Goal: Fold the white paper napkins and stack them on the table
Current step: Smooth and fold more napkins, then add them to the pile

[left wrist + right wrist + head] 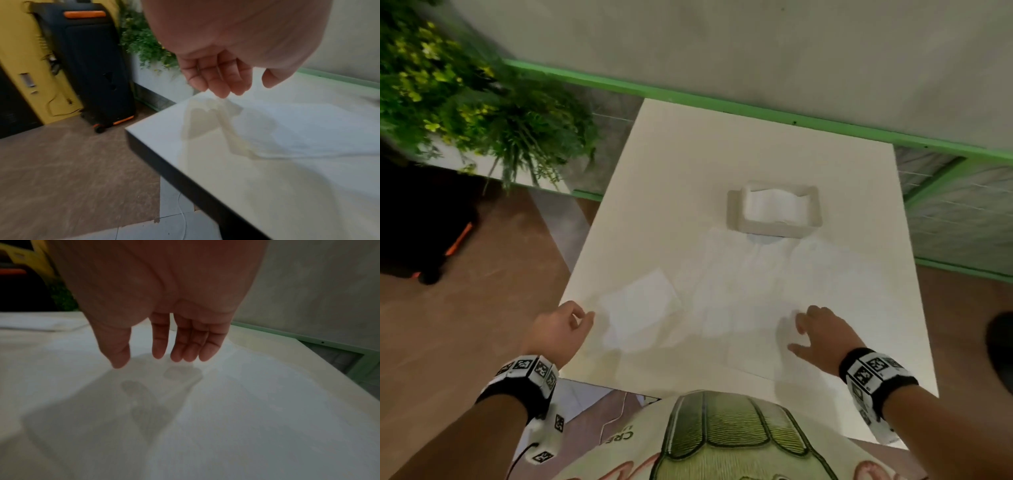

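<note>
I am holding my left hand [560, 329], fingers loosely curled and gripping nothing, at the counter's [688, 164] left edge beside a folded napkin [640, 310]. My right hand [816, 337] is hovering, fingers relaxed, over an unfolded napkin [750, 329]. Farther back, the napkin holder [774, 210] is sitting.

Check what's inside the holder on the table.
The holder has white napkins in it, their top sheet rumpled. How many lie beneath, and the holder's floor, are covered.
</note>
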Motion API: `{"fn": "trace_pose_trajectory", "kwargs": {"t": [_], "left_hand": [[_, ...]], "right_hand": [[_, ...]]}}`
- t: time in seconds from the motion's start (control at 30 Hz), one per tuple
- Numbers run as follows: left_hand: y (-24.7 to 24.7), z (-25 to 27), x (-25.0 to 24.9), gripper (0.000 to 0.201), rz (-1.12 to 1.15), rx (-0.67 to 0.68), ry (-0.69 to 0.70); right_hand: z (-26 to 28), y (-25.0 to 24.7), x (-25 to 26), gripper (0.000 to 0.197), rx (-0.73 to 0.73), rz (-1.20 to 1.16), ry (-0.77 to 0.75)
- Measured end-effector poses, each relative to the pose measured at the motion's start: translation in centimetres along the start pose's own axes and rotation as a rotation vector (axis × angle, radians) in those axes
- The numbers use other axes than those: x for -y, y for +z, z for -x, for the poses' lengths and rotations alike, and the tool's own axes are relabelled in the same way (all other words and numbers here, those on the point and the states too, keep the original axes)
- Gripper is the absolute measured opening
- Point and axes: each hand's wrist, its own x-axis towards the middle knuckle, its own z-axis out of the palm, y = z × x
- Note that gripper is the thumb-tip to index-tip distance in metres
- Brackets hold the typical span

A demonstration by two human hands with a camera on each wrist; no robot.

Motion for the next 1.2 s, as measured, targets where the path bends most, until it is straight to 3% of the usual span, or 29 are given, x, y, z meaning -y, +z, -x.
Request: {"fn": "trace_pose_trajectory", "kwargs": {"t": [0.17,0.37,0.5,0.7,0.9,1.2], "left_hand": [[2.6,1.0,-6.6,0.022,-0.160,0.065,0.240],[6.1,4.4,-15.7,0.022,-0.178,0.111,0.504],[7.4,6.1,-19.4,0.023,-0.162,0.096,0.628],[8.6,7.5,-22.4,0.021,-0.118,0.065,0.662],[8.9,9.0,-23.1,0.019,-0.153,0.097,0.632],[8.2,9.9,-22.7,0.019,-0.188,0.100,0.578]], "right_hand": [[2.7,3.9,-2.2,0.077,0.051,0.076,-0.056],[3.1,5.7,-4.1,0.043,-0.058,-0.094,-0.076],[3.0,6.4,-5.3,0.033,-0.099,-0.196,-0.130],[3.1,6.7,-6.4,0.040,-0.149,-0.438,-0.140],[1.5,7.1,-6.1,0.046,-0.152,-0.283,-0.155],[1.0,7.8,-6.9,0.024,-0.210,-0.326,-0.216]]}}
